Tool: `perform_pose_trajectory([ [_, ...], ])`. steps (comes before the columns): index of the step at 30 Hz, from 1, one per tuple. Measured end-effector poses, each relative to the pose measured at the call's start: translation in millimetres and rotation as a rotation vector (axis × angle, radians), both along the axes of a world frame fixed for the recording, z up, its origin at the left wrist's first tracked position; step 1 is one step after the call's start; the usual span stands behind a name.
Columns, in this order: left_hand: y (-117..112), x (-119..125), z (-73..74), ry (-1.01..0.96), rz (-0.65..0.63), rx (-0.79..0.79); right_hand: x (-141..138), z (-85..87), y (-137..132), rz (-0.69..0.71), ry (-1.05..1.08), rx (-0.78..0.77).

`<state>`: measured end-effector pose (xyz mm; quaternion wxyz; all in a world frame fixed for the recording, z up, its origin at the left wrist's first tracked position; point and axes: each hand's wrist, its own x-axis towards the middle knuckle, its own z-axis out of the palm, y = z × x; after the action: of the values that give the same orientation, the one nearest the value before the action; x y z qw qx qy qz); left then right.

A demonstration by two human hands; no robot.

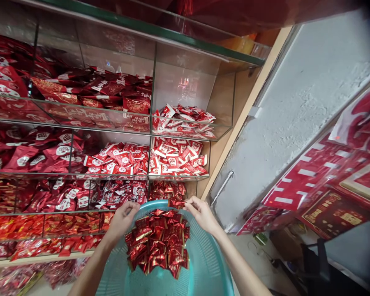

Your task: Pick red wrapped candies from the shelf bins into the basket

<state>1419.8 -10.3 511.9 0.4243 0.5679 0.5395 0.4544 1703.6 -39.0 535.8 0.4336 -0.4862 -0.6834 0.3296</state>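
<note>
A turquoise plastic basket (pixel 211 263) is in front of me, with a heap of red, gold-edged wrapped candies (pixel 160 242) inside. My left hand (pixel 123 220) is closed at the basket's far left rim, thumb and fingers bent together on it. At the far right rim, my right hand (pixel 202 213) pinches the end of one small red wrapped candy (pixel 176 203) above the heap. Just beyond the basket, a low glass compartment holds similar red candies (pixel 166 190).
Glass-divided shelves (pixel 180 178) hold red and white packets (pixel 177 158) and larger dark red packets (pixel 98 88). A wooden side panel (pixel 231 142) and grey wall (pixel 296 94) stand to the right. Red packaged goods (pixel 308 172) and a black chair-like object (pixel 320 263) are further right.
</note>
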Motion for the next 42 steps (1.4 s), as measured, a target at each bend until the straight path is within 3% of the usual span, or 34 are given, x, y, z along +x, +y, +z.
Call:
perform_pose_trajectory([
  [8, 1, -1, -2.1, 0.049, 0.059, -0.049, -54, 11.6, 29, 0.261, -0.223, 0.228],
  [17, 2, -3, 1.4, 0.102, 0.079, -0.006, -87, -6.4, 61, 0.510, -0.458, 0.358],
  [25, 11, -5, -12.6, 0.126, -0.004, 0.146, -84, -26.0, 59, 0.499, -0.597, 0.386],
  [35, 6, -5, -1.2, 0.040, 0.046, -0.016, -94, 12.0, 20, 0.238, -0.670, 0.462],
  [42, 4, -4, 2.9, 0.046, 0.073, -0.022, -102, 10.0, 3, 0.173, -0.939, 0.562],
])
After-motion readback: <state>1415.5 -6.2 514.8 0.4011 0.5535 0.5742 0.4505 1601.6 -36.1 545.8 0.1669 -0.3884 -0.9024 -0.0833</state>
